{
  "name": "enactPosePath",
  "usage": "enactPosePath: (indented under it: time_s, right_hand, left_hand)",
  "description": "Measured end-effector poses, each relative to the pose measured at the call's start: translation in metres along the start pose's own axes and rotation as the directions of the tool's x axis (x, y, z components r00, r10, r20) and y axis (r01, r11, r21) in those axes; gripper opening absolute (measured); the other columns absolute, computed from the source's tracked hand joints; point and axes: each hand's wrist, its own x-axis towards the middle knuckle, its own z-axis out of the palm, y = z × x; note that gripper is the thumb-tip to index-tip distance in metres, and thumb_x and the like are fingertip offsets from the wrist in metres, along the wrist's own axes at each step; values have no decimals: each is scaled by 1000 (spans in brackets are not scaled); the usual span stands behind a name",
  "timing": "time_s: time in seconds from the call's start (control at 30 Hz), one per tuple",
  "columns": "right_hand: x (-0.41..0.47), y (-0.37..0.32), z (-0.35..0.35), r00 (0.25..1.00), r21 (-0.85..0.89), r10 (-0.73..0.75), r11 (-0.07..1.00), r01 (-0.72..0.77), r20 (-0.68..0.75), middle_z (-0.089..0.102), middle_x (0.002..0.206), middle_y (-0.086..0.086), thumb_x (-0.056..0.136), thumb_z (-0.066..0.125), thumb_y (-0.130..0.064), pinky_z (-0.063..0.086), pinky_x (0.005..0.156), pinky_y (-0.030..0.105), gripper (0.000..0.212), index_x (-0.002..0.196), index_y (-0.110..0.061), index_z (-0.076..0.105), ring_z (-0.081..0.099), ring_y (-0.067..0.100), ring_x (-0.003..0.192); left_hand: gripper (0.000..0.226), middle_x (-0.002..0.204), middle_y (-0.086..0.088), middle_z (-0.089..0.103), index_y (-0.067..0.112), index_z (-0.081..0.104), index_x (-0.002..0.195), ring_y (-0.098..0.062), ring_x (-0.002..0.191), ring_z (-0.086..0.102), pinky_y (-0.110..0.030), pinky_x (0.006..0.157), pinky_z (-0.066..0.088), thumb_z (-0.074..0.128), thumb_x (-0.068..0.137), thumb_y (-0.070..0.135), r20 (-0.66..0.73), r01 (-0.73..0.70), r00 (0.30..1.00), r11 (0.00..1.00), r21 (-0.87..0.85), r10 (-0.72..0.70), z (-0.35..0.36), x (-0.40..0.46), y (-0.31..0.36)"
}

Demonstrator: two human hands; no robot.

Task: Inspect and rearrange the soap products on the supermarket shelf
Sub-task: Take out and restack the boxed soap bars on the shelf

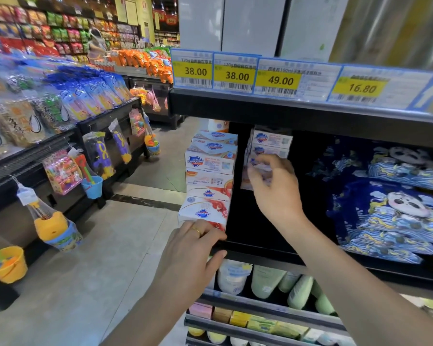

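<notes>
Soap: I am pinching one box (259,168) in my right hand (275,186); left hand (193,248), open, is steadying the stack (210,181) (should square edges).

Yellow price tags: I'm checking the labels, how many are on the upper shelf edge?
4, in a row: 38.00, 38.00, 49.00, 16.80. More may lie beyond the frame.

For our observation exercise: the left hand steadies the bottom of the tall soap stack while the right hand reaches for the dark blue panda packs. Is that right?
Not quite. In the head view the right hand grips a soap box in the smaller stack, not the panda packs. The left hand does steady the tall soap stack.
</notes>
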Motion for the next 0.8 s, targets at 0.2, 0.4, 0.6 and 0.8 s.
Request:
enactPosePath:
  time_s: [0.2, 0.4, 0.6, 0.8]
  right_hand:
    - [7, 51, -6, 937, -528, 227, 847, -55, 267, 21, 163, 2, 95, 63, -38, 41, 112, 45, 70, 156, -37, 29, 38, 39, 135]
    - [7, 63, 2, 931, -494, 217, 868, -47, 293, 15, 166, 3, 96, 62, -38, 41, 112, 46, 56, 148, -33, 41, 39, 40, 138]
    - [0, 67, -8, 945, -298, 171, 951, -85, 279, 45, 135, 2, 91, 71, -24, 49, 97, 35, 32, 115, -32, 52, 55, 26, 118]
    - [-30, 66, -23, 990, -164, 42, 986, -20, 133, 45, 118, -7, 82, 82, -14, 51, 94, 34, 35, 104, -30, 60, 56, 19, 110]
  left_hand:
    - [36, 133, 22, 51, 46, 55, 132, -3, 131, 35, -19, 94, 35, 59, 97, 51, 19, 13, 1000, 1000, -17, -12, -2, 1, -1]
    - [37, 134, 23, 50, 47, 55, 132, -1, 134, 32, -18, 94, 36, 60, 96, 52, 38, 45, 998, 999, -18, -44, -4, -1, 1]
    - [36, 134, 23, 50, 47, 56, 131, -1, 134, 31, -16, 90, 34, 61, 96, 50, 44, 79, 996, 997, -24, -78, -5, -1, 5]
    - [35, 132, 24, 52, 47, 57, 129, -2, 131, 38, -20, 94, 44, 64, 94, 50, 35, 93, 995, 994, -64, -91, -6, -3, 5]
